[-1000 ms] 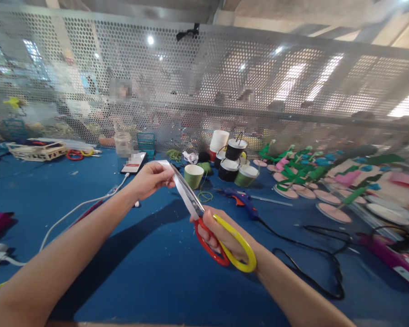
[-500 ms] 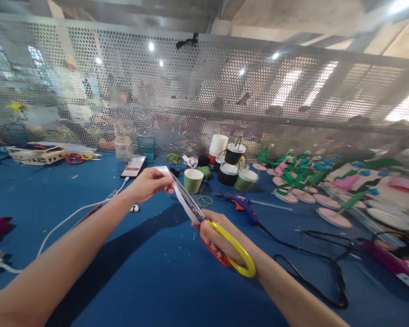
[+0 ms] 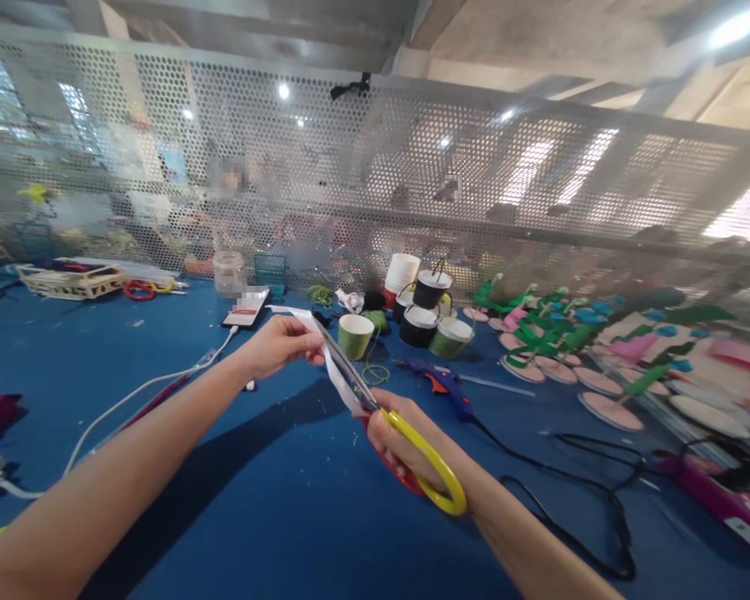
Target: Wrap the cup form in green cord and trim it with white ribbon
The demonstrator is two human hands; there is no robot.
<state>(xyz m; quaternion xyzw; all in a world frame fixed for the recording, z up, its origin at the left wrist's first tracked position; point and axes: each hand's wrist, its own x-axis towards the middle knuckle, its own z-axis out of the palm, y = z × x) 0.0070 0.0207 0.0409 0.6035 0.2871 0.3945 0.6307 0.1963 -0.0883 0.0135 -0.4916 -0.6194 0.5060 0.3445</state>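
My left hand (image 3: 286,343) pinches a narrow white paper strip (image 3: 339,381) between thumb and fingers. One end of the strip sticks out past my fingers to the upper left, while the rest hangs down toward my other hand. My right hand (image 3: 400,437) is wrapped round the scissors (image 3: 436,467), which have one yellow and one red handle. Their metal blades point up and left along the strip, with the tips close to my left fingers. Whether the blades are fully closed, I cannot tell. A green paper cup (image 3: 354,336) stands just beyond the blades.
A blue glue gun (image 3: 441,381) lies to the right, its black cord trailing over the blue table. Behind are wrapped cups (image 3: 420,323) and a white cup stack (image 3: 402,273). Craft flowers (image 3: 537,337) on pink discs crowd the right. A phone (image 3: 247,307) on a white cable lies left.
A longer end of the white strip now shows beyond my left fingers. Both hands keep their grips, and the view has shifted slightly.
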